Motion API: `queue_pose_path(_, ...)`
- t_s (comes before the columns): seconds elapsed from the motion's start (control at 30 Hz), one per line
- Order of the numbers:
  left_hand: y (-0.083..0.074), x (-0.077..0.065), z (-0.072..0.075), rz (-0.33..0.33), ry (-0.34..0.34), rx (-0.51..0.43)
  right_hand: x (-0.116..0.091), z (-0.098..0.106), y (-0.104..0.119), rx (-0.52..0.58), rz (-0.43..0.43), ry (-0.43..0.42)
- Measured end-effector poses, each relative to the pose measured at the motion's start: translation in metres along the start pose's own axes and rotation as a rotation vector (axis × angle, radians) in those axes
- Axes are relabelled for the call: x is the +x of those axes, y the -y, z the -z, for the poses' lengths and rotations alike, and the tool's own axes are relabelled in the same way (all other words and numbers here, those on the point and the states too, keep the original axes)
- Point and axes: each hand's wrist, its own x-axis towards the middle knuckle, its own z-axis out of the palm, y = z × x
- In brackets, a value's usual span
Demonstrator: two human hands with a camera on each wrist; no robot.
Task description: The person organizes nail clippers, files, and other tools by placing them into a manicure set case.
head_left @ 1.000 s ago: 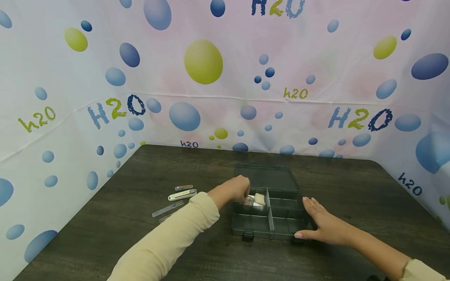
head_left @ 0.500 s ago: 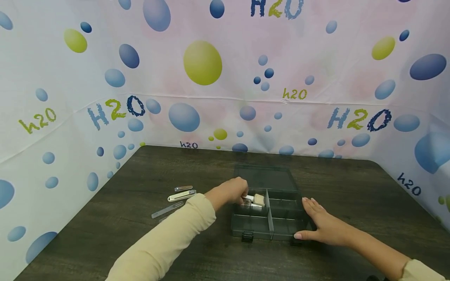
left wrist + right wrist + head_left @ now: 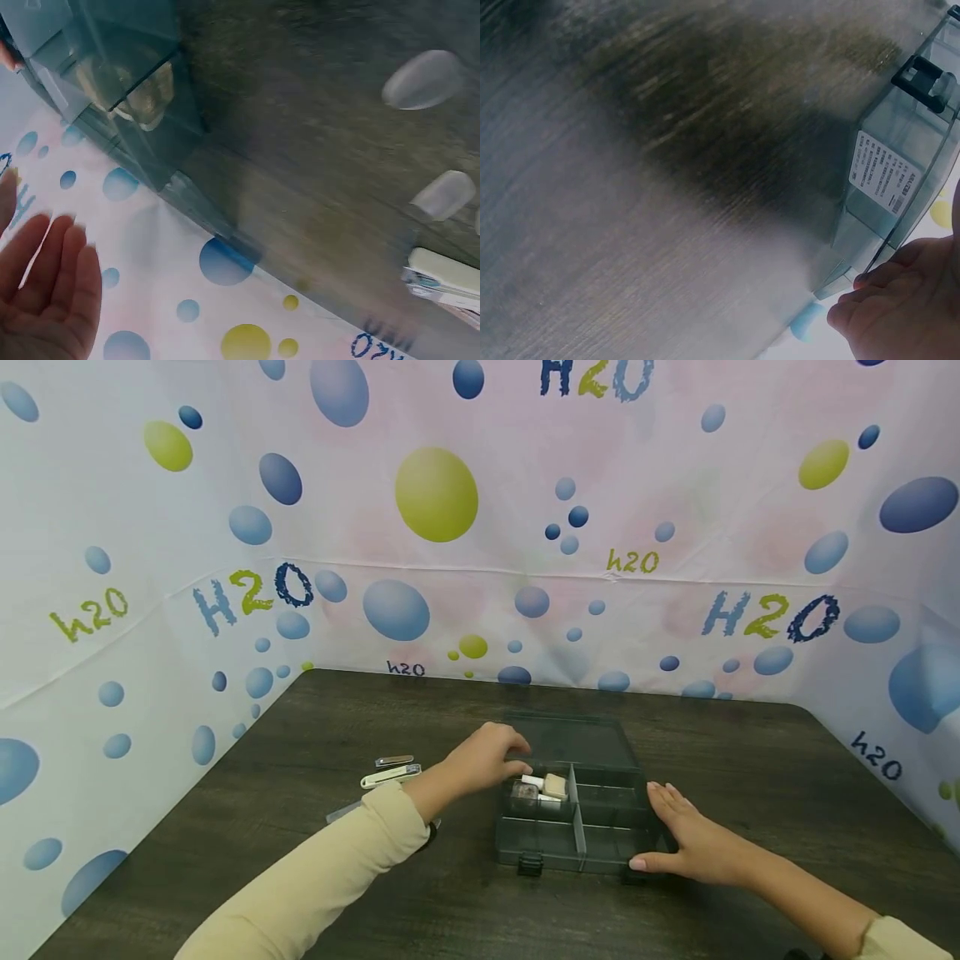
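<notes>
Grey plastic box [image 3: 555, 862] against right grip [image 3: 697, 842]

Organizer box [image 3: 555, 860]: way from above free into both front compartments [image 3: 534, 838] and rear right one [image 3: 606, 796]. Divider [image 3: 577, 831] stands in middle. Left hand [image 3: 482, 762] obstructs rear left, right hand [image 3: 697, 839] right side.

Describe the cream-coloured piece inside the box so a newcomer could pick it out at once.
On the dark table sits an open, smoky see-through box. Look in its back left compartment in the head view, near the left hand. The cream piece is the blocky one beside the right-hand divider; its neighbours are white pieces and a dark, translucent one.
</notes>
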Motion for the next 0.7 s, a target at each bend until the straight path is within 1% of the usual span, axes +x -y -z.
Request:
queue_pose_path(0.13, 0.006, -0.015, 0.002, -0.012, -0.106, -0.037, 0.000, 0.000, 0.000, 0.002, 0.009, -0.002)
queue_pose_path(0.27, 0.014, -0.029, 0.001, -0.014, -0.218, -0.002, 0.000, 0.000, -0.001, 0.003, 0.016, 0.000)
queue_pose_path(0.37, 0.019, -0.039, 0.000, -0.005, -0.286, 0.024, 0.000, 0.000, -0.001, 0.006, 0.018, -0.001)
queue_pose_path(0.5, 0.026, -0.051, -0.002, 0.021, -0.321, 0.028, 0.000, 0.000, -0.001, 0.010, 0.020, -0.001)
queue_pose_path(0.7, 0.034, -0.068, -0.006, 0.061, -0.304, 0.041, 0.000, 0.000, -0.001, 0.012, 0.019, 0.000)
